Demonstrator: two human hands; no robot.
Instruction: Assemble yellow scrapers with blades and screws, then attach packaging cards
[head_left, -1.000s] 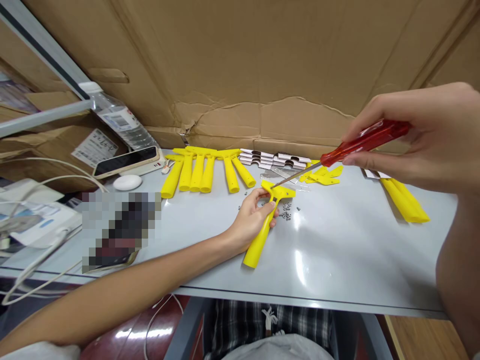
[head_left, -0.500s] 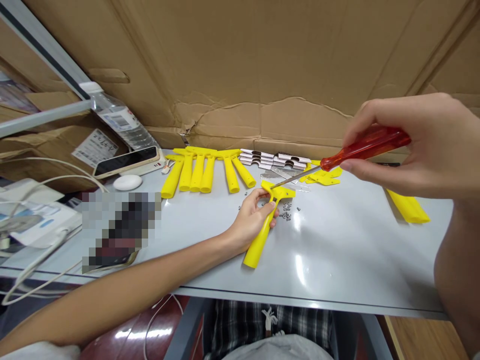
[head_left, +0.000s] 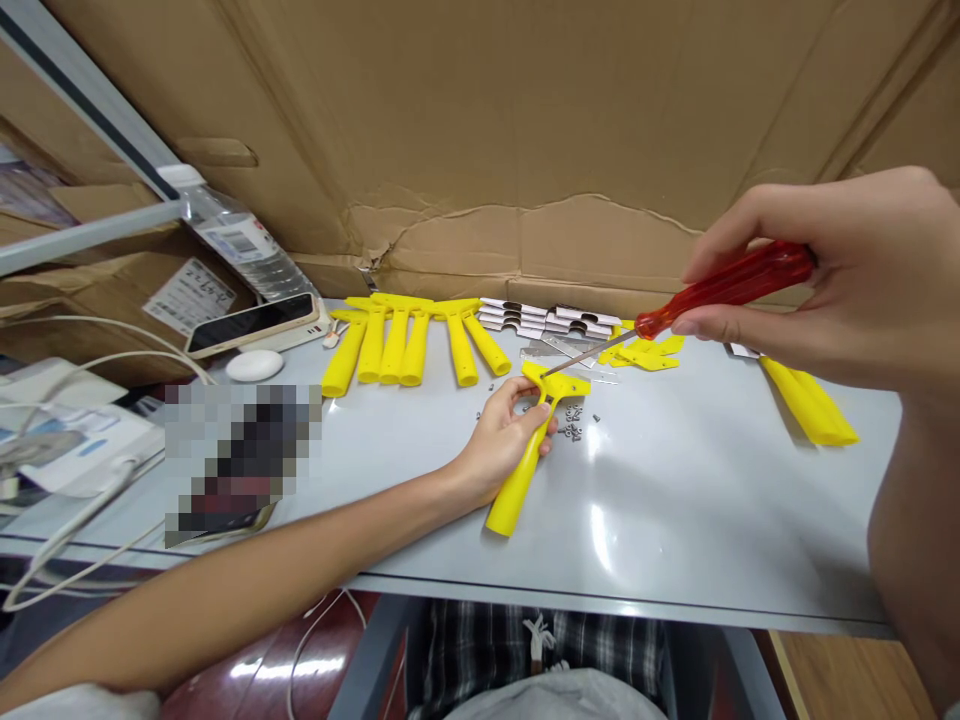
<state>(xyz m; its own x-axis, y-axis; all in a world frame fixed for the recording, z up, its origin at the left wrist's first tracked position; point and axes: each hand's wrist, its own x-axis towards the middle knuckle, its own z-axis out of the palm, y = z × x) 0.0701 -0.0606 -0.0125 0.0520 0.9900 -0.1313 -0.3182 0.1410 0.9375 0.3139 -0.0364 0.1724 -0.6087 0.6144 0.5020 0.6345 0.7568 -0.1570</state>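
My left hand (head_left: 504,440) is closed around the neck of a yellow plastic scraper handle (head_left: 517,490), whose hollow end points toward me. In my right hand (head_left: 817,290) is a screwdriver with a red clear grip (head_left: 727,290), held by thumb and fingers. Its metal shaft slants down to the left, and the tip touches the left side of the scraper's head. A screw sits at the right side of that head. Small loose screws (head_left: 571,425) lie on the table just right of my left hand.
Several yellow scraper handles (head_left: 414,345) line the back of the table. Beside them are stacked blades in pale sleeves (head_left: 514,320), bare metal blades and flat yellow plates (head_left: 651,353). More yellow handles (head_left: 814,410) lie at right. A phone (head_left: 251,325), bottle (head_left: 240,235) and cables crowd the left.
My right hand and the screwdriver grip have shifted slightly left and tilted, with the tip staying on the scraper's head. My left hand and the scraper have hardly moved.
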